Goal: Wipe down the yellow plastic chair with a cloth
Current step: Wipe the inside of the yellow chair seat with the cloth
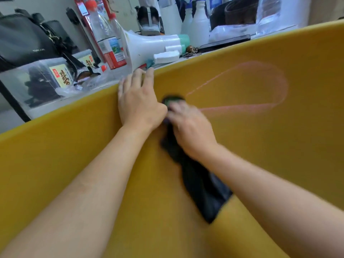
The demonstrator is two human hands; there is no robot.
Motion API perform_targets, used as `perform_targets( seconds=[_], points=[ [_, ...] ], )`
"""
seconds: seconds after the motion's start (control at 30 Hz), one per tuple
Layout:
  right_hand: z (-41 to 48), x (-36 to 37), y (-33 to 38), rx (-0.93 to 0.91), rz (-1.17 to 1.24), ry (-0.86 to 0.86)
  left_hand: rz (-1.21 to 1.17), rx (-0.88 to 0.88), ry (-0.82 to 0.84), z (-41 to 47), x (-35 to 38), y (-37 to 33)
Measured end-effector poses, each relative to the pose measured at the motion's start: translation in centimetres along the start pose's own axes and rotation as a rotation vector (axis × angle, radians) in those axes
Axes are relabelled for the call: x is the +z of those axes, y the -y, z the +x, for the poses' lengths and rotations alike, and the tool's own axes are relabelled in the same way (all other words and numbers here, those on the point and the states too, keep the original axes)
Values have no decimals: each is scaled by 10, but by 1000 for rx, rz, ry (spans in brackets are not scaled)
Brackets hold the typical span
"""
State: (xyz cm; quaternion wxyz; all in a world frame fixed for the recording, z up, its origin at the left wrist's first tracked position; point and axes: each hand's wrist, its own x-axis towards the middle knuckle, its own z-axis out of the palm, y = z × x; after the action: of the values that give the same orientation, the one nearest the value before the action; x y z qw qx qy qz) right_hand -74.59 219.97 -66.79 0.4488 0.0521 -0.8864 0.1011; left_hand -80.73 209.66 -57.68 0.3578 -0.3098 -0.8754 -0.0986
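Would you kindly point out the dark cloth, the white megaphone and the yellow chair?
dark cloth (201,187), head view, its trailing fold.
white megaphone (141,47), head view, its horn.
yellow chair (279,155), head view, bare plastic surface.

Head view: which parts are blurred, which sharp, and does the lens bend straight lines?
In the head view, the right hand and the dark cloth are motion-blurred; the left hand on the rim of the yellow chair is sharp; that rim looks bowed, perhaps from the wide lens.
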Motion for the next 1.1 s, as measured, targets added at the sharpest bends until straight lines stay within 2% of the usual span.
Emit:
perform_targets(
  seconds=[0.07,0.1,0.13,0.27,0.33,0.43,0.5,0.57,0.67,0.73,0.8,0.87,0.93,1.0,1.1],
  points=[
    [62,-7,-7,162,-33,-195,-13,5,-25,0,1,0],
    [66,-1,-4,214,-36,-236,-15,9,-24,1,1,2],
    [49,8,1,215,-39,-208,-15,12,-13,1,-1,3],
    [-78,15,26,-40,-22,75,-11,19,3,-1,-1,0],
    [-59,9,9,-96,-37,60,-19,8,-10,0,0,0],
    [51,-14,-18,181,-117,-199,-31,-14,-24,-2,-1,0],
    [69,-13,-20,302,-117,-290,-19,2,-19,-2,0,1],
    [16,4,-2,242,-132,-229,-21,-1,-7,1,-3,1],
    [-87,7,22,20,-97,31,-53,-19,52,10,-6,-12],
    [-75,-3,6,-70,-50,105,-97,-7,63,19,-6,-20],
    [-11,-14,-19,1,-73,-8,-116,3,41,22,-3,-23],
    [51,-21,-36,131,-109,-199,-80,45,-1,18,5,-19],
    [49,-8,-28,211,-79,-265,-88,73,-18,17,8,-16],
    [-12,10,-4,142,-58,-150,-108,50,-39,18,8,-16],
    [-86,7,12,-89,12,76,-116,40,-73,17,9,-21]
  ],
)
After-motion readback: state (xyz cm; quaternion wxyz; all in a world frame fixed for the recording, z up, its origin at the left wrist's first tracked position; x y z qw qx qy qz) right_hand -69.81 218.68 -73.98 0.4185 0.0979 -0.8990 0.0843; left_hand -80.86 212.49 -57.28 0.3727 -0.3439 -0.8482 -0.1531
